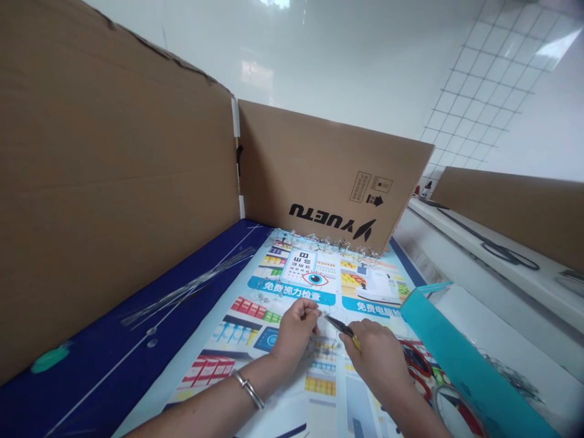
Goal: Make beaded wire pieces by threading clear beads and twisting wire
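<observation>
My left hand [298, 322] is closed in a pinch near the middle of the printed sheet, a silver bracelet on its wrist. Between thumb and fingers is what looks like a thin wire piece, mostly hidden by the fingertips. My right hand [376, 353] grips pliers [338, 323] with dark jaws and yellow-and-black handles. The jaw tips point left and meet the left fingertips. Faint thin wire loops show on the sheet around the hands. Beside my right forearm lie red-handled scissors [416, 359], partly covered by it.
Cardboard panels [114, 182] stand at the left and back [314, 164]. Small bent wire pieces [328, 243] line the back panel's foot. A bundle of thin straight wires [196, 281] lies on the blue surface. At right stands a teal-edged white box [456, 340] containing wire pieces.
</observation>
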`<state>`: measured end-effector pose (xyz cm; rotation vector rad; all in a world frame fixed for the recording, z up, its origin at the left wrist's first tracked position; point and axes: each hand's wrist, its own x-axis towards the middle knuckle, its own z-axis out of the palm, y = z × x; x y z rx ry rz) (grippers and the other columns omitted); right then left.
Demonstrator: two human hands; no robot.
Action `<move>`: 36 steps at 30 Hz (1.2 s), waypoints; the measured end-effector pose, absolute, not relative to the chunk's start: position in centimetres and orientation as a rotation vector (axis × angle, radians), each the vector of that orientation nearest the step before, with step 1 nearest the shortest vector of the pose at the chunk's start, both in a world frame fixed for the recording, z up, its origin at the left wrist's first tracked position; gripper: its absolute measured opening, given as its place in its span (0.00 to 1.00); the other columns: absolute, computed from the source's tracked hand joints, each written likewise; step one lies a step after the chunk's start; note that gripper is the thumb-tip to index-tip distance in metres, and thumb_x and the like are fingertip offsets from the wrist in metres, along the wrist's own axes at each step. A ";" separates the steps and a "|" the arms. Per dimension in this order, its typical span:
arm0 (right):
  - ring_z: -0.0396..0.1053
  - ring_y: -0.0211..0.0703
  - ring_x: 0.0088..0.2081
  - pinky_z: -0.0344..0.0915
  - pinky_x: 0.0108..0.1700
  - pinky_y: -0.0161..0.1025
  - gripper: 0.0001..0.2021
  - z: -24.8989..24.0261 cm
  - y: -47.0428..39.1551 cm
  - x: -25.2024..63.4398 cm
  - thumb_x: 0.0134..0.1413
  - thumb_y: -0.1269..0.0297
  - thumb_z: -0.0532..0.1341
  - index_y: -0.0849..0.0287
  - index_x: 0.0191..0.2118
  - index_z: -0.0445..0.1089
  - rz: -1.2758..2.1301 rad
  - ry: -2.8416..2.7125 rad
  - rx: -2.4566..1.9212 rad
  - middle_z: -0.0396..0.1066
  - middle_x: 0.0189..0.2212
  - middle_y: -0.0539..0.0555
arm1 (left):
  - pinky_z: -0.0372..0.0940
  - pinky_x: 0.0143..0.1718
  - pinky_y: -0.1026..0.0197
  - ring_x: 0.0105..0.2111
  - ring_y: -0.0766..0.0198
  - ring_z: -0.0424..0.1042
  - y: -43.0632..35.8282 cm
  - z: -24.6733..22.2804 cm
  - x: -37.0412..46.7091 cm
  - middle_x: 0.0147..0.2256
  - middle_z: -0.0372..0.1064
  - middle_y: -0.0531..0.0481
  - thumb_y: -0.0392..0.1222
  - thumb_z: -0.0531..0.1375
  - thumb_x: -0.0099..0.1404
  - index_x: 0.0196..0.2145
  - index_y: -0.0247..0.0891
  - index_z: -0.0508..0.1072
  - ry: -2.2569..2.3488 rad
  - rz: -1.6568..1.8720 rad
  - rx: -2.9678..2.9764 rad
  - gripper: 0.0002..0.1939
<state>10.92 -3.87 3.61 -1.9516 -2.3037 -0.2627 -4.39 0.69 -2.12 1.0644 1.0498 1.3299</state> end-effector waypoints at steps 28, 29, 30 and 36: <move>0.60 0.43 0.31 0.45 0.33 0.38 0.11 1.4 -3.6 10.6 0.57 0.59 0.50 0.56 0.30 0.65 -0.432 -2.248 -1.856 0.66 0.28 0.53 | 0.60 0.26 0.67 0.21 0.69 0.65 0.6 -2.7 -4.0 0.21 0.62 0.56 0.43 0.55 0.58 0.33 0.37 0.65 1.017 1.327 1.096 0.07; 0.60 0.43 0.31 0.45 0.33 0.38 0.11 1.4 -3.6 10.6 0.57 0.59 0.50 0.56 0.30 0.65 -0.427 -2.248 -1.858 0.65 0.27 0.52 | 0.60 0.26 0.67 0.21 0.69 0.65 0.6 -2.7 -4.0 0.21 0.62 0.56 0.43 0.55 0.58 0.33 0.37 0.65 1.013 1.328 1.097 0.07; 0.60 0.43 0.31 0.45 0.33 0.38 0.11 1.4 -3.6 10.6 0.57 0.59 0.50 0.56 0.30 0.65 -0.424 -2.248 -1.859 0.65 0.27 0.52 | 0.60 0.25 0.67 0.21 0.69 0.65 0.6 -2.7 -4.0 0.21 0.62 0.56 0.43 0.55 0.58 0.33 0.37 0.65 1.011 1.327 1.096 0.07; 0.61 0.42 0.30 0.46 0.32 0.38 0.11 1.2 -3.5 10.6 0.58 0.59 0.50 0.56 0.30 0.65 -0.441 -2.253 -1.843 0.65 0.27 0.53 | 0.60 0.25 0.67 0.21 0.69 0.65 0.6 -2.7 -3.9 0.21 0.62 0.56 0.43 0.56 0.57 0.33 0.37 0.66 1.010 1.335 1.075 0.07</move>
